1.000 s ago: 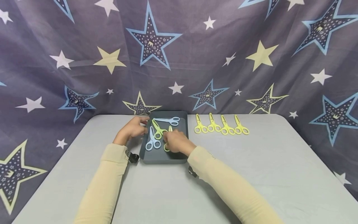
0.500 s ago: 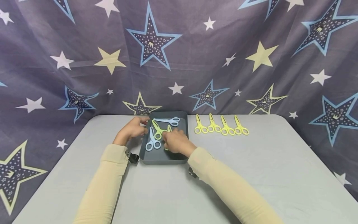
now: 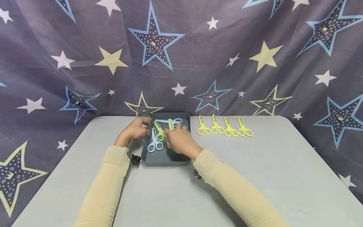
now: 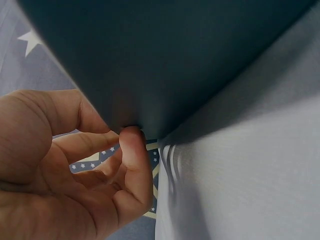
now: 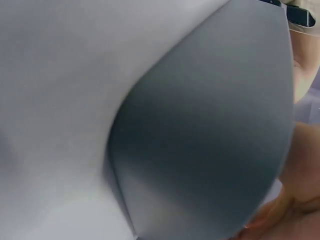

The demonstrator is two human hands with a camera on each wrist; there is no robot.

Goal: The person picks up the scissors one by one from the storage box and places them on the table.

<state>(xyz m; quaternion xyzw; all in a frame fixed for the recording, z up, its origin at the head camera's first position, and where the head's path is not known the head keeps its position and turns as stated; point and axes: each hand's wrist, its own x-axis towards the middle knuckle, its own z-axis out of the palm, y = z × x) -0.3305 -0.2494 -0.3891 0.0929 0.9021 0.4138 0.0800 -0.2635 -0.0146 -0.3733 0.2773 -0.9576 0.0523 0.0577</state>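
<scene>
The left hand (image 3: 135, 128) pinches the left rim of the tray (image 3: 167, 164), near the table's (image 3: 153, 195) far edge. Inside are blue scissors (image 3: 154, 140), green scissors (image 3: 159, 129) and a green pair (image 3: 170, 123) grasped by the right hand (image 3: 180, 138); yellow scissors (image 3: 216, 125) lie rightward.

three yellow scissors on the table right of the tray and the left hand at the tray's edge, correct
The count is off: the head view shows four yellow scissors on the table right of the tray, with the left hand at its edge.
</scene>
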